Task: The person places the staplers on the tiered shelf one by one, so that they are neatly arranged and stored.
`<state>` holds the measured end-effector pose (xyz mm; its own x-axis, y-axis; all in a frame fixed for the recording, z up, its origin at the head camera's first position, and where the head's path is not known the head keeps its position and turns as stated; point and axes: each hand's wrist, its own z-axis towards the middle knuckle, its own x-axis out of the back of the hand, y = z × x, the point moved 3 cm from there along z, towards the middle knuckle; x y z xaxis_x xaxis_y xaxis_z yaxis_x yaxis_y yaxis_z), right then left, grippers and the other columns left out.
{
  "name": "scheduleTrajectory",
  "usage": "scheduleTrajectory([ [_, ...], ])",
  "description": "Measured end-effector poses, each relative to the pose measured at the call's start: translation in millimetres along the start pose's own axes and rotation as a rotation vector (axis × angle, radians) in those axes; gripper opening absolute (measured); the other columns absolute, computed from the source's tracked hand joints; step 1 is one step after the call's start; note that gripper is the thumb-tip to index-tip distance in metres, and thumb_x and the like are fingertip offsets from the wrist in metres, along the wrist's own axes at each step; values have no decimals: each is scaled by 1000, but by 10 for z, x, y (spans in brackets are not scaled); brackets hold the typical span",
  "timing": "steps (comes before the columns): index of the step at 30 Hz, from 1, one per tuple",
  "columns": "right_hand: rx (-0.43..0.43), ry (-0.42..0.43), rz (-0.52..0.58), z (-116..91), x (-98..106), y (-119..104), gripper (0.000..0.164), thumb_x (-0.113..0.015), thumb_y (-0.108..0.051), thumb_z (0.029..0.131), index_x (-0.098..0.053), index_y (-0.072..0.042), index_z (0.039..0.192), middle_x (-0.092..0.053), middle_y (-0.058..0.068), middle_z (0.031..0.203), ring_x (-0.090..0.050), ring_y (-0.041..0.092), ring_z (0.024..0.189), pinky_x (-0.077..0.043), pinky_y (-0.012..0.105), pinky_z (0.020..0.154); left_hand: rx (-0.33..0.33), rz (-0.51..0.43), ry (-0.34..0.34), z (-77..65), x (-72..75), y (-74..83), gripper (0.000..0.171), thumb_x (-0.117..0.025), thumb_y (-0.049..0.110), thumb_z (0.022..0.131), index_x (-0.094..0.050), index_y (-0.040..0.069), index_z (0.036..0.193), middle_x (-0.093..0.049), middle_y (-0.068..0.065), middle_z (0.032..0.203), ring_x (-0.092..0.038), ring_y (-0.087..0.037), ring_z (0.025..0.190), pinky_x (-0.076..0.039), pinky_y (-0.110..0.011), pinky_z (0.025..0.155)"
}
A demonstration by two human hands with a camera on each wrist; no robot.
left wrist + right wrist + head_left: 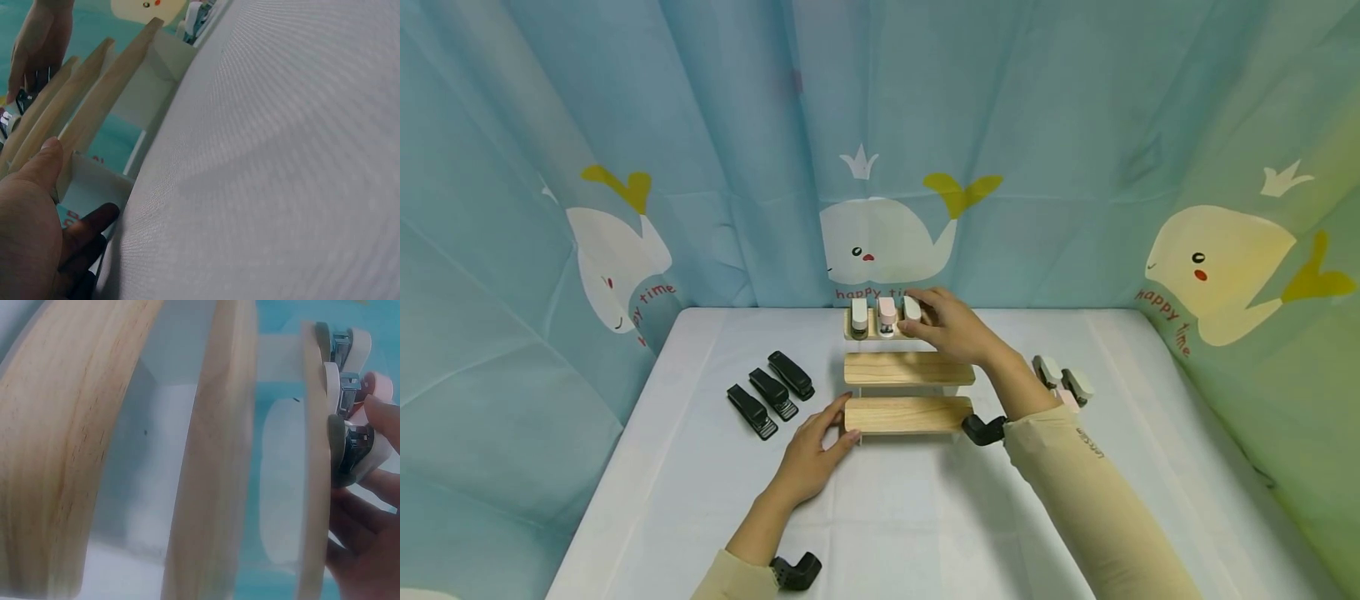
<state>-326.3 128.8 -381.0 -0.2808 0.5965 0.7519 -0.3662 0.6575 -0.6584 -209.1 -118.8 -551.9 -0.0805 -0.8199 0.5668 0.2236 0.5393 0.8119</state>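
Note:
A three-tier wooden shelf stand (909, 415) with white side supports stands mid-table. On its top tier my right hand (957, 329) pinches a small white-and-grey stapler (347, 449) between thumb and fingers; its base touches the board. Beside it sit a pink-and-white stapler (887, 315) and a white-and-olive stapler (859, 317), all in a row. My left hand (808, 454) holds the left end of the lowest tier, thumb (44, 164) against the wood and the other fingers by the side support. Some of these fingers are in shadow in the left wrist view.
Three black staplers (772, 394) lie slanted on the table left of the stand. To the right, a white-and-dark stapler (1077, 385) lies with others, partly hidden by the right sleeve (1075, 475). A blue whale-print curtain (737, 167) hangs behind the white table (662, 500).

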Motion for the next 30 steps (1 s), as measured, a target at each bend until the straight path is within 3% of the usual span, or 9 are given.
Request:
scheduleTrajectory([
  [15, 22, 7, 18, 9, -2, -1, 70, -63, -45, 103, -41, -11, 159, -46, 10, 106, -44, 25, 92, -38, 43, 78, -4, 0, 3, -2, 0, 6, 66, -63, 55, 99, -35, 48, 158, -69, 12, 131, -54, -23, 140, -39, -58, 117],
  [30, 11, -8, 28, -6, -3, 3, 73, -63, -45, 103, -37, -11, 161, -45, 11, 113, -44, 25, 97, -37, 45, 82, -9, 2, 7, -1, -4, 3, 66, -63, 55, 99, -35, 49, 158, -69, 11, 130, -55, -23, 138, -39, -57, 116],
])
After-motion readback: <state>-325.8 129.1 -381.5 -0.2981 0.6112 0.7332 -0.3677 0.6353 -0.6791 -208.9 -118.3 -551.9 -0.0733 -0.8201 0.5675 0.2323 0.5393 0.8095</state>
